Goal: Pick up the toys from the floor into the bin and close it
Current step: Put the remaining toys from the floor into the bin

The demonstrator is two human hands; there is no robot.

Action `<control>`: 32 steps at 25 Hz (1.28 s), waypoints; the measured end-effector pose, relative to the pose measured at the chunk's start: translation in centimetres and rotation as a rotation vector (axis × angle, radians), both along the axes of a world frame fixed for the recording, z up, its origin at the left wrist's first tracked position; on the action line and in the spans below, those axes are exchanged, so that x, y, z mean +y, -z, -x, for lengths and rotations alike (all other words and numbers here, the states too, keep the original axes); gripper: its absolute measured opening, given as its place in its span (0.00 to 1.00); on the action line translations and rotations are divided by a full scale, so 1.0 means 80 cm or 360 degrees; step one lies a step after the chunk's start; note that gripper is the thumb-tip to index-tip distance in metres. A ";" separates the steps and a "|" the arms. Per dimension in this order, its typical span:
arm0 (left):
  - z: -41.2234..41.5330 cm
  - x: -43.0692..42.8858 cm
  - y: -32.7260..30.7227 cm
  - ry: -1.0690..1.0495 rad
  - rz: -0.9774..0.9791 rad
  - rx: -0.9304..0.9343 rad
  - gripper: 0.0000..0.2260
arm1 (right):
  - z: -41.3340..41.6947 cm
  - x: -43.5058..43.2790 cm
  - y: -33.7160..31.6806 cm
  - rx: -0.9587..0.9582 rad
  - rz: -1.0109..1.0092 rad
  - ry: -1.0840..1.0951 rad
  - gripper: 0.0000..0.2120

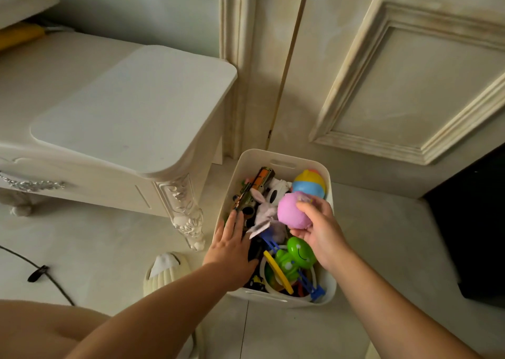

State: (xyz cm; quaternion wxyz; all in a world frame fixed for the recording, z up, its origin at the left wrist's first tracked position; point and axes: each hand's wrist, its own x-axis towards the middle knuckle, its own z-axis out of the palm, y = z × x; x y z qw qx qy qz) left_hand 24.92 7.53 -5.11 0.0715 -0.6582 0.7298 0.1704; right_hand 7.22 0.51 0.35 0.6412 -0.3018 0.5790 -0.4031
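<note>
One white bin point(276, 161) sat on the floor, heaped with toys nearly to its rim, little room left inside. Tight quarters: a carved white cabinet point(131, 107) just beside its left edge, a panelled door point(396, 85) close behind. Over the heap, the right hand point(319, 230) curled its fingers around a pink ball point(293, 211). The left hand point(232, 243) lay flat, fingers spread and holding nothing, pressing on a toy gun point(254, 189).

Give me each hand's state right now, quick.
Left hand: open, fingers spread flat on the toys in the bin.
Right hand: closed around the pink ball, held over the bin.
</note>
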 end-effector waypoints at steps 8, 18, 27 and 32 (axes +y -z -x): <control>0.018 -0.030 -0.014 -0.0103 0.0466 0.0314 0.24 | 0.016 -0.034 0.000 0.0716 0.0361 0.0150 0.19; 0.018 -0.043 0.012 -0.0116 0.0353 0.0078 0.25 | 0.009 -0.012 0.040 0.1324 0.0218 -0.0924 0.22; 0.049 -0.025 -0.004 0.0052 0.0581 0.0269 0.24 | 0.038 -0.018 -0.012 0.2283 -0.0071 -0.1322 0.14; 0.062 -0.010 0.003 0.0260 0.0140 0.0165 0.31 | 0.034 -0.003 0.000 0.2173 0.0327 -0.1339 0.17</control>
